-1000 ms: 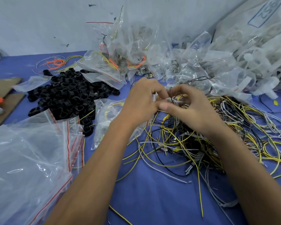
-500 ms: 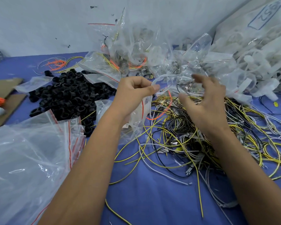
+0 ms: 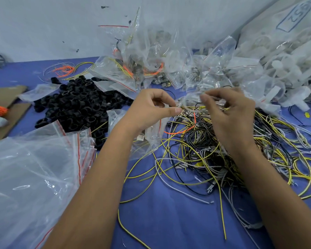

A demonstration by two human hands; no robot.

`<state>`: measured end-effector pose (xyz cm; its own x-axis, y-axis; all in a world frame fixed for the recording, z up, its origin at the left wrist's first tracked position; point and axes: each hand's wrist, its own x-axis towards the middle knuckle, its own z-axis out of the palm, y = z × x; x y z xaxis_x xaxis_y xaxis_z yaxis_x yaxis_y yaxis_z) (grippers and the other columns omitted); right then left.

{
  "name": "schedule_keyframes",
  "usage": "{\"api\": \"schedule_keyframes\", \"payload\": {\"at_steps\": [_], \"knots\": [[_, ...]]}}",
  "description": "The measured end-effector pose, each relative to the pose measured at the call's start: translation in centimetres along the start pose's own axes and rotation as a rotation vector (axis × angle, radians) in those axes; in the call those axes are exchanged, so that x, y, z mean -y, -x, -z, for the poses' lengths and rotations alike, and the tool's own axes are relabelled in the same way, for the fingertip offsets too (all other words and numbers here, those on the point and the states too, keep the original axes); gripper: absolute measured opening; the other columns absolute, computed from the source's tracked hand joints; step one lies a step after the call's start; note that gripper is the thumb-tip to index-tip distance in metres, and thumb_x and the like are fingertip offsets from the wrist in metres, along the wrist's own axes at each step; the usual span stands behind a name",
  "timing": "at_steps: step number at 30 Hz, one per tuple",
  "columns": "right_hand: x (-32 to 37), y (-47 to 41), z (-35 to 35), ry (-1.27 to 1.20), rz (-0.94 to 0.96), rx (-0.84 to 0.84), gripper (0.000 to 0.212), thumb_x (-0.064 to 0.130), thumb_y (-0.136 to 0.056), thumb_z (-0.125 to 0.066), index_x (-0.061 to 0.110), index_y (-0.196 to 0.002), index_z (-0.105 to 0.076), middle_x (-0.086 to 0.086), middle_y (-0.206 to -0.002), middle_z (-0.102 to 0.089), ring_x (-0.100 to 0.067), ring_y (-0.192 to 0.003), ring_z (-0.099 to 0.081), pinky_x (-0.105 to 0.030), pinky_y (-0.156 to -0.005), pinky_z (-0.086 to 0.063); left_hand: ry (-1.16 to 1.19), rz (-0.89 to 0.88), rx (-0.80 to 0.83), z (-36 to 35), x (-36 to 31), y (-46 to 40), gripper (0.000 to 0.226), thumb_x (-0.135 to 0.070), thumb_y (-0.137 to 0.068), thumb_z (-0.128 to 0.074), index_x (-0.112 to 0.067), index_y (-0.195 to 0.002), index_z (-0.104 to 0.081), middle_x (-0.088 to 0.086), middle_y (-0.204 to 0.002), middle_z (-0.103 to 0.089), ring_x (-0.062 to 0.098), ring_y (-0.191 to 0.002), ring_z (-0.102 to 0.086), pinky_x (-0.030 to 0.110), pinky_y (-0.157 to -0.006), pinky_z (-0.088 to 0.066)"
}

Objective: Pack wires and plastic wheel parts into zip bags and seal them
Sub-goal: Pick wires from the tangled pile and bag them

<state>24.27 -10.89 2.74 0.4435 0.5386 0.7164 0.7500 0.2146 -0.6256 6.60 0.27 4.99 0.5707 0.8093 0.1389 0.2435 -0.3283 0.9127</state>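
My left hand (image 3: 151,108) pinches one edge of a small clear zip bag (image 3: 152,136) between thumb and forefinger. The bag hangs below it, its red seal strip showing. My right hand (image 3: 228,115) pinches the other side of the bag's mouth, fingers curled, just right of the left hand. Both hands hover above a tangled pile of yellow, black and white wires (image 3: 223,151) on the blue table. An orange wire (image 3: 180,131) curves out near the bag. A heap of black plastic wheel parts (image 3: 79,108) lies to the left.
A stack of empty zip bags (image 3: 34,168) fills the near left. Packed bags (image 3: 151,69) are heaped at the back centre, with big bags of white plastic parts (image 3: 285,69) at the right. Cardboard (image 3: 5,105) and loose orange wires (image 3: 65,70) lie at the far left.
A second ago both hands were pressed together on a wire coil over the pile. They parted, the bag rose with the left hand, and the right hand has now taken the bag's mouth.
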Motion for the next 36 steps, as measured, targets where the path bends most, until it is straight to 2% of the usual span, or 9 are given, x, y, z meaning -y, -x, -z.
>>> {"api": "schedule_keyframes", "payload": {"at_steps": [3, 6, 11, 13, 16, 22, 27, 32, 36], "knots": [[-0.6, -0.7, 0.8, -0.015, -0.105, -0.231, 0.006, 0.04, -0.091, -0.072, 0.035, -0.086, -0.072, 0.02, -0.078, -0.062, -0.01, -0.082, -0.055, -0.029, -0.071, -0.041, -0.197, 0.067, -0.195, 0.2, 0.7, -0.6, 0.024, -0.021, -0.075, -0.09, -0.017, -0.09, -0.072, -0.006, -0.084, -0.065, 0.009, -0.073, -0.056, 0.03, -0.074, -0.051], [-0.7, -1.5, 1.6, -0.304, -0.289, -0.438, 0.014, 0.033, -0.09, -0.073, 0.028, -0.077, -0.072, 0.009, -0.068, -0.064, -0.008, -0.063, -0.053, -0.026, -0.059, -0.041, -0.155, 0.16, -0.269, 0.6, 1.2, -1.1, 0.023, -0.019, -0.079, -0.084, -0.017, -0.094, -0.067, 0.001, -0.089, -0.065, 0.016, -0.079, -0.06, 0.028, -0.07, -0.049], [-0.2, -1.3, 1.3, -0.351, -0.279, -0.425, 0.013, 0.022, -0.091, -0.072, 0.01, -0.094, -0.076, -0.004, -0.071, -0.071, -0.017, -0.061, -0.065, -0.028, -0.06, -0.048, -0.248, 0.25, -0.286, 1.2, 1.2, -1.1, 0.02, -0.016, -0.082, -0.079, -0.01, -0.097, -0.066, 0.008, -0.096, -0.069, 0.031, -0.09, -0.067, 0.043, -0.083, -0.057], [0.2, -1.1, 1.2, -0.297, -0.218, -0.378, 0.009, 0.021, -0.091, -0.073, 0.013, -0.095, -0.076, -0.006, -0.075, -0.072, -0.022, -0.068, -0.071, -0.03, -0.062, -0.053, -0.231, 0.274, -0.251, 1.3, 0.8, -0.9, 0.013, -0.012, -0.081, -0.078, -0.007, -0.087, -0.067, 0.007, -0.081, -0.066, 0.029, -0.076, -0.063, 0.037, -0.071, -0.053], [0.6, -0.5, 0.8, -0.152, -0.094, -0.261, 0.006, 0.022, -0.092, -0.073, 0.018, -0.092, -0.077, 0.002, -0.076, -0.073, -0.01, -0.066, -0.068, -0.03, -0.061, -0.054, -0.096, 0.281, -0.136, 0.9, -0.4, -0.5, 0.014, -0.01, -0.084, -0.074, -0.013, -0.075, -0.065, 0.004, -0.07, -0.061, 0.02, -0.064, -0.053, 0.025, -0.057, -0.042], [0.7, 0.0, 0.2, 0.087, 0.053, -0.04, 0.006, 0.017, -0.087, -0.071, 0.015, -0.085, -0.076, 0.004, -0.072, -0.072, -0.014, -0.064, -0.067, -0.038, -0.063, -0.054, 0.02, 0.245, -0.018, -0.3, -2.8, 0.1, 0.016, -0.008, -0.086, -0.064, -0.013, -0.071, -0.062, 0.005, -0.066, -0.066, 0.02, -0.063, -0.055, 0.023, -0.054, -0.044], [1.0, 0.0, -0.1, -0.148, -0.163, 0.132, 0.005, 0.015, -0.085, -0.076, 0.018, -0.082, -0.078, 0.007, -0.067, -0.072, -0.003, -0.058, -0.064, -0.025, -0.054, -0.051, -0.054, 0.144, -0.028, -1.5, -3.9, 0.3, 0.015, -0.01, -0.086, -0.063, -0.01, -0.071, -0.062, 0.002, -0.061, -0.065, 0.009, -0.048, -0.049, 0.018, -0.047, -0.04], [1.2, 0.6, -1.0, -0.344, -0.329, 0.353, 0.02, -0.005, -0.08, -0.065, 0.014, -0.076, -0.069, 0.0, -0.056, -0.068, -0.013, -0.041, -0.061, -0.022, -0.041, -0.045, -0.168, 0.037, 0.019, -3.2, -5.0, 0.7, 0.014, -0.015, -0.087, -0.067, -0.005, -0.077, -0.067, 0.012, -0.07, -0.067, 0.017, -0.061, -0.054, 0.026, -0.06, -0.042], [0.9, 0.9, -1.1, -0.437, -0.348, 0.478, 0.02, -0.006, -0.073, -0.054, 0.007, -0.08, -0.068, -0.006, -0.065, -0.072, -0.011, -0.056, -0.063, -0.024, -0.05, -0.048, -0.215, -0.006, 0.039, -3.6, -5.6, 1.0, 0.011, -0.015, -0.084, -0.069, -0.007, -0.077, -0.068, 0.0, -0.062, -0.058, 0.012, -0.055, -0.046, 0.022, -0.052, -0.035]]}}
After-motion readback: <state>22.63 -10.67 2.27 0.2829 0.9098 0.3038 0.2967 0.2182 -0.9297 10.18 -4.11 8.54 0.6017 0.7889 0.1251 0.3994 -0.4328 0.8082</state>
